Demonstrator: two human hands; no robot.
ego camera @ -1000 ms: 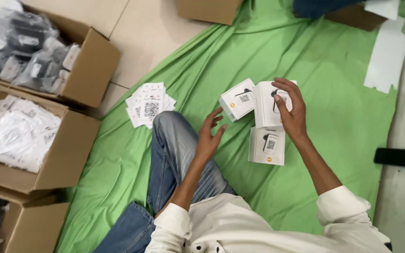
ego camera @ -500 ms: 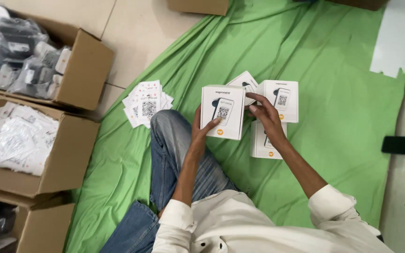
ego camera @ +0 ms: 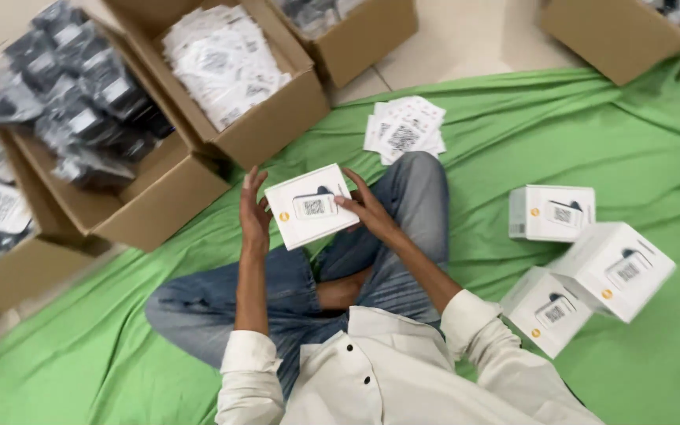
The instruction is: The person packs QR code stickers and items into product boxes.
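White box (ego camera: 311, 206) now over lap.

**White shirt, blue jeans**

The person is wearing a white button-up shirt (ego camera: 403, 378) with small dark buttons running down the front and a pointed collar. Both sleeves are sitting rolled up above the elbows, leaving the forearms bare. Faded blue jeans (ego camera: 403, 197) are covering the legs, creasing at the knees. The left hand (ego camera: 255, 212) and right hand (ego camera: 367, 208) are bare, wearing no gloves.
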